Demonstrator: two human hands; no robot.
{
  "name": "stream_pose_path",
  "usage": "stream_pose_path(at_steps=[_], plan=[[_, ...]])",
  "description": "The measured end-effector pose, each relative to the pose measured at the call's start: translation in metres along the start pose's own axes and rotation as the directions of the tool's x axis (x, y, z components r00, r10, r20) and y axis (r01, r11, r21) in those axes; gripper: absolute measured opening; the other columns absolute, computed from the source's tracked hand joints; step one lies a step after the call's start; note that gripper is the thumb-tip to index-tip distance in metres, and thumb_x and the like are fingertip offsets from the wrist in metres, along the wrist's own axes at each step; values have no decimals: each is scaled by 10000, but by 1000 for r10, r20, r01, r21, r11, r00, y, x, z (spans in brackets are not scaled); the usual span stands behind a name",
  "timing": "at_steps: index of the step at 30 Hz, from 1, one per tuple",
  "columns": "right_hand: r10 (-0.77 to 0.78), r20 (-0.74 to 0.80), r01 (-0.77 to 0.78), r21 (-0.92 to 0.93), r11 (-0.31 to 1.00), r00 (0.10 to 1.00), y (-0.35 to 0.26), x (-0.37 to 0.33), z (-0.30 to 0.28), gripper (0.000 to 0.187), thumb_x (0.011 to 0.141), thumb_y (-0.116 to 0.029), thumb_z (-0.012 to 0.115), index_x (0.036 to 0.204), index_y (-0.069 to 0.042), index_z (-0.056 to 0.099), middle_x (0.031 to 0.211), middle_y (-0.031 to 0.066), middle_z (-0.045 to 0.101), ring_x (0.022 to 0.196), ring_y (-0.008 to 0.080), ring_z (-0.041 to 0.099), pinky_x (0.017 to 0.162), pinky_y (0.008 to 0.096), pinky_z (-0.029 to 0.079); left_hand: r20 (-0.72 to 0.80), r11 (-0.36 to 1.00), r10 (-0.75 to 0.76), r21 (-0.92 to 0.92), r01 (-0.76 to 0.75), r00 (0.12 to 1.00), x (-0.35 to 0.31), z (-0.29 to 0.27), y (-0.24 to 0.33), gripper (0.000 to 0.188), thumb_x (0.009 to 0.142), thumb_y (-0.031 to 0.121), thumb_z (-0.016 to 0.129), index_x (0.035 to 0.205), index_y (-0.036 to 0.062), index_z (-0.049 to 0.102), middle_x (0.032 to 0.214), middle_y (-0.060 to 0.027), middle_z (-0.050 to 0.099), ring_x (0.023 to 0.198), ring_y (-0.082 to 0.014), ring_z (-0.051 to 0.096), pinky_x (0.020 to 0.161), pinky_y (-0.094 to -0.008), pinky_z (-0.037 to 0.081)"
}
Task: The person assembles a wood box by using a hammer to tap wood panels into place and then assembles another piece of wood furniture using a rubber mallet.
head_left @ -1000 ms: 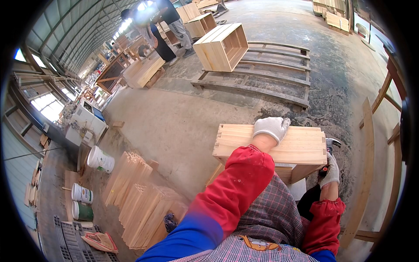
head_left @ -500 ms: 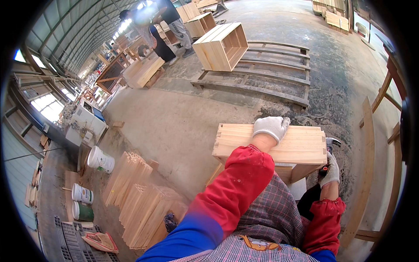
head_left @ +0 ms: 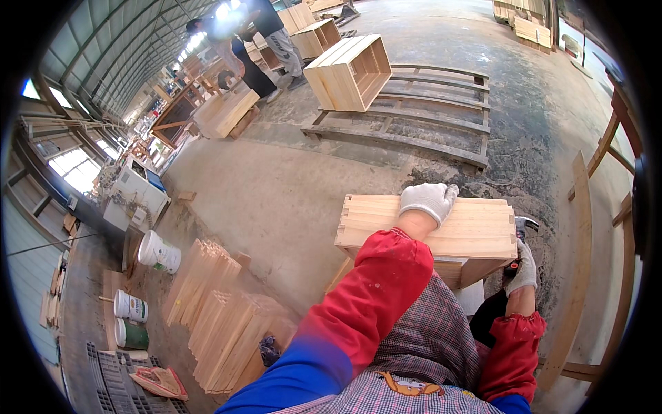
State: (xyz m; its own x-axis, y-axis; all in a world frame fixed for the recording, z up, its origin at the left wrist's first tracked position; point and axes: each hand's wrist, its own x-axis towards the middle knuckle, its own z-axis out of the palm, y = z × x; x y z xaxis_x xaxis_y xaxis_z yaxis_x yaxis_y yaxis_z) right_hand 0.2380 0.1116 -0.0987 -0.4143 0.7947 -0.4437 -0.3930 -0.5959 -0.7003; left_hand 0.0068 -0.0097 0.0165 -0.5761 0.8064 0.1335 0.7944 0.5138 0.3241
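In front of me stands a pale wooden box frame (head_left: 476, 222) with interlocking corner joints, its long top panel facing up. My left hand (head_left: 427, 205), in a white knit glove, is closed over the far edge of that panel. A hammer (head_left: 526, 224) with a metal head and dark handle is in my gloved right hand (head_left: 523, 270), low beside the box's right end. The hammer head sits next to the panel's right corner. Part of the handle is hidden by my fingers, and the box's lower part is partly behind my left arm.
Stacks of wooden boards (head_left: 241, 334) lie at my lower left, near white buckets (head_left: 159, 252) and a green bucket (head_left: 131, 334). Ahead, a finished wooden crate (head_left: 348, 74) rests on a slatted pallet (head_left: 427, 110). Two people stand beyond. Timber framing (head_left: 576, 262) runs along my right.
My hands, the box and the hammer stay practically where they were. In the background, one person's arm has shifted slightly.
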Motion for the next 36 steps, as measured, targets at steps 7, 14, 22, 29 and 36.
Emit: stream_pose_path(at_steps=[7, 14, 22, 29, 36], plan=[[5, -4, -5, -4, 1000, 1000, -1, 0, 2, 198, 869, -213, 602, 1052, -145, 572, 869, 1, 626, 736, 134, 616, 621, 295, 495, 12, 1000, -3, 6, 3, 1000, 0, 0, 0, 454, 923, 442, 378, 830, 122, 687, 826, -139, 672, 790, -351, 637, 722, -455, 496], [3, 10, -3, -3, 1000, 1000, 1, 4, -1, 195, 866, -221, 603, 1045, -145, 582, 890, 1, 636, 757, 136, 622, 643, 293, 502, 13, 1000, 9, 9, -9, 1000, -1, -1, 0, 453, 927, 434, 371, 834, 123, 686, 830, -137, 672, 794, -351, 636, 721, -454, 496], [0, 19, 0, 1, 1000, 1000, 3, 7, -6, 193, 864, -229, 605, 1037, -145, 592, 914, 0, 648, 780, 138, 629, 668, 291, 510, 12, 1000, 6, 10, -6, 1000, 0, 1, -1, 450, 927, 434, 371, 840, 125, 686, 835, -137, 671, 797, -351, 635, 720, -455, 497], [-8, 27, 8, -7, 1000, 1000, 6, 14, -12, 192, 861, -237, 606, 1030, -145, 602, 935, 0, 658, 801, 140, 636, 690, 289, 518, 13, 1000, 12, 1, -12, 1000, 1, 0, 0, 449, 925, 438, 372, 849, 125, 685, 844, -140, 670, 804, -355, 633, 724, -455, 497], [4, -4, -4, 5, 1000, 1000, 4, 9, -5, 177, 865, -200, 612, 1028, -140, 578, 856, -2, 629, 739, 130, 612, 627, 289, 487, 24, 1000, 3, 5, -3, 1000, 1, 0, -1, 448, 924, 434, 372, 854, 122, 685, 849, -141, 670, 810, -356, 633, 732, -455, 495]])
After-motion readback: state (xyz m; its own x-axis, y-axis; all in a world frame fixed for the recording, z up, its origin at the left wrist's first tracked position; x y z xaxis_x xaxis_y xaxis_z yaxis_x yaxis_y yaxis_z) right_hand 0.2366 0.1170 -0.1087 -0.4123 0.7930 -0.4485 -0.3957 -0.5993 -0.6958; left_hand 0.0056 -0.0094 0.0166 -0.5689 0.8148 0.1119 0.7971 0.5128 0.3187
